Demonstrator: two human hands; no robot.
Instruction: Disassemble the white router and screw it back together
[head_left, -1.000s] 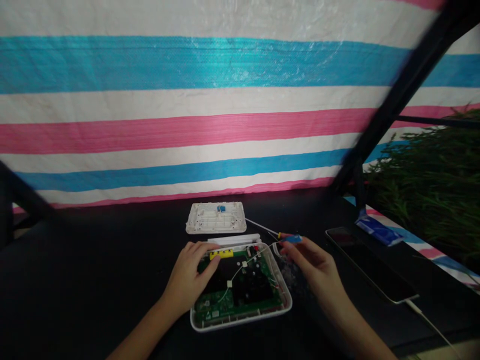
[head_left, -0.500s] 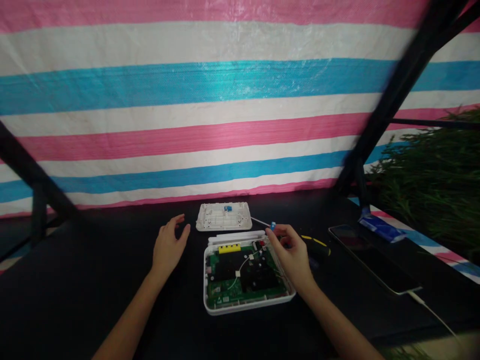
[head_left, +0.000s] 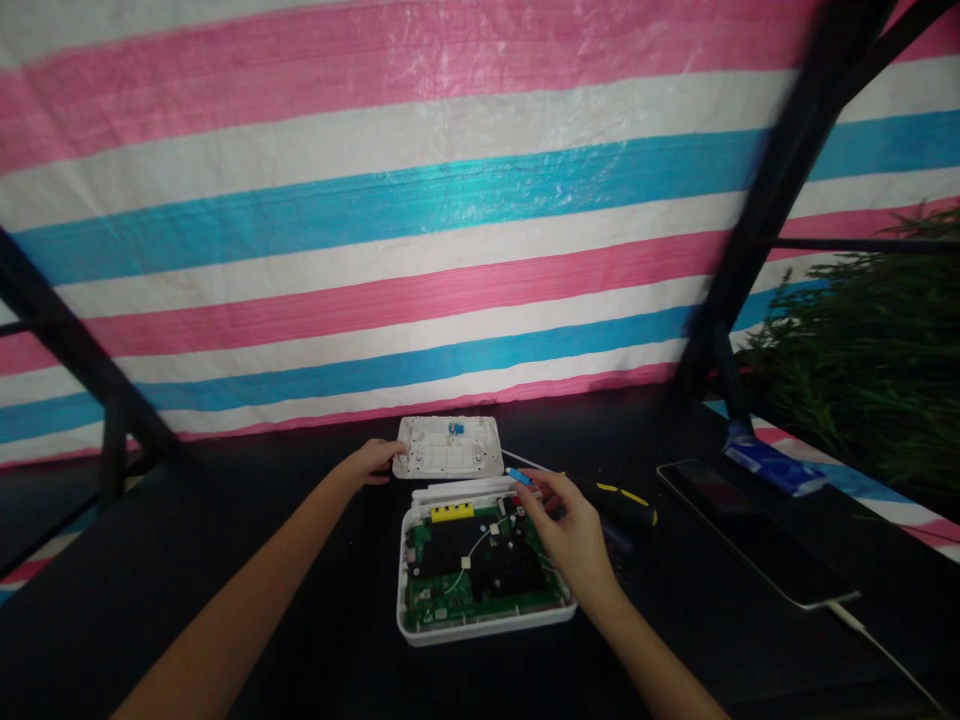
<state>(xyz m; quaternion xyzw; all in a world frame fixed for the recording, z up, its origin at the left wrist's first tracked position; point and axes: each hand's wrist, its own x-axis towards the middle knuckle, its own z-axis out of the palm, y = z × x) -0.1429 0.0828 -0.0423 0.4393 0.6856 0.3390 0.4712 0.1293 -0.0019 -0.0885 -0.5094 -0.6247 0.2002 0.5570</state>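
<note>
My left hand (head_left: 377, 462) has its fingertips on the left edge of a white plastic cover (head_left: 442, 460), which lies with its ribbed inside up and bears a small blue part (head_left: 456, 429). Pinched in my right hand (head_left: 559, 505) is a small blue piece (head_left: 519, 477), held over the back right of an opened white router housing (head_left: 487, 634). Inside the housing are a green circuit board (head_left: 506, 607), a yellow port block (head_left: 452, 512) and a thin white wire. A white antenna bar lies along its back edge.
A screwdriver with a black and yellow handle (head_left: 626, 503) lies right of my right hand. Farther right are a black phone (head_left: 750, 535) with a white cable (head_left: 881, 648) and a blue packet (head_left: 775, 464). Dark metal bars and a striped sheet (head_left: 450, 250) rise behind.
My left hand has moved forward and right to the white cover and taken its edge. My right hand has shifted slightly with the blue piece, and the view has tilted a little.
</note>
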